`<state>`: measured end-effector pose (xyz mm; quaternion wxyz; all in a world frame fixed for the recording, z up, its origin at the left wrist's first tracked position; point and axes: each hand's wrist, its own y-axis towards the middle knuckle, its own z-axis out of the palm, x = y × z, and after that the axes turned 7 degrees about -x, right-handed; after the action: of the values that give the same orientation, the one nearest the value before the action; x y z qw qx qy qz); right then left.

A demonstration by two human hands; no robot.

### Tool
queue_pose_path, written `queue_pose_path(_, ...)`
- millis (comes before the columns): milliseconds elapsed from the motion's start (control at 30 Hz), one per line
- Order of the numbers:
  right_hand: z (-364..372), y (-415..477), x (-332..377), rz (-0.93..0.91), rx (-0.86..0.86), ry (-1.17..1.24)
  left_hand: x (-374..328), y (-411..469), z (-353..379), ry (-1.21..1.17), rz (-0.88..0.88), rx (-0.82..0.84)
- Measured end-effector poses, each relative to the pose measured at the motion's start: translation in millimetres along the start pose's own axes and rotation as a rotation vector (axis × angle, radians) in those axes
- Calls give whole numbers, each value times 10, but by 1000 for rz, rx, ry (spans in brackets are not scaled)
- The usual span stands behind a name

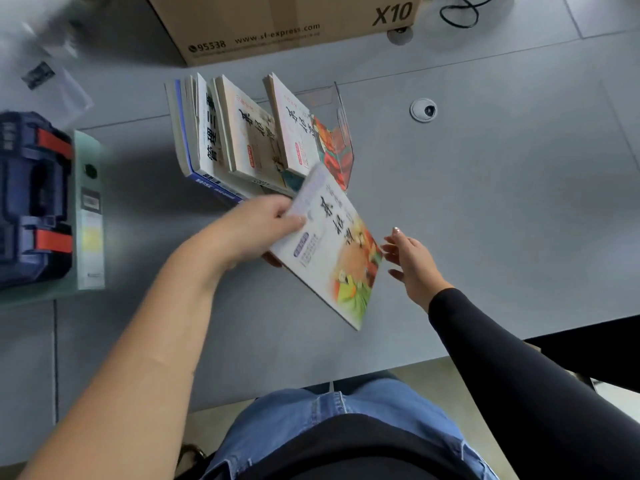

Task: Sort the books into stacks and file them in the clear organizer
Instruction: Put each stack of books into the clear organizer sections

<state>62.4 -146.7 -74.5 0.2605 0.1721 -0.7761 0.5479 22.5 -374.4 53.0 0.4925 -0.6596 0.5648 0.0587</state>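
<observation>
Denim-clad lap lowest in view, then the two forearms reached out over the grey desk (485,161). Gripping the near-left edge of a paperback (329,247), the left hand (263,226) held it tilted off the desk, its long axis running from the clear organizer (341,133) back toward the person's right. Just beyond that hand stood the books already filed (242,133), leaning in the organizer. Open and empty, the right hand (412,261) hovered just beside the book's right edge, likely ready to steady it.
</observation>
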Motion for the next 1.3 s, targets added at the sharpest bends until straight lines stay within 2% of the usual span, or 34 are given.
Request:
queue_pose_path(233, 74, -57, -15, -6, 23, -4, -249, 7, -339, -85, 33, -324)
queue_pose_path(333, 110, -84, -15, -6, 40, -6, -366, 103, -352, 50, 28, -457)
queue_pose_path(567, 95, -122, -5, -7, 64, -6, -522, 278, -429, 213, -50, -587)
queue_pose_path(733, 50, -87, -21, 17, 53, 7, -668, 458, -457, 254, -52, -608)
queue_pose_path(1300, 166, -7, 124, 3, 95, -43, -766, 1166, -64, 267, -247, -565)
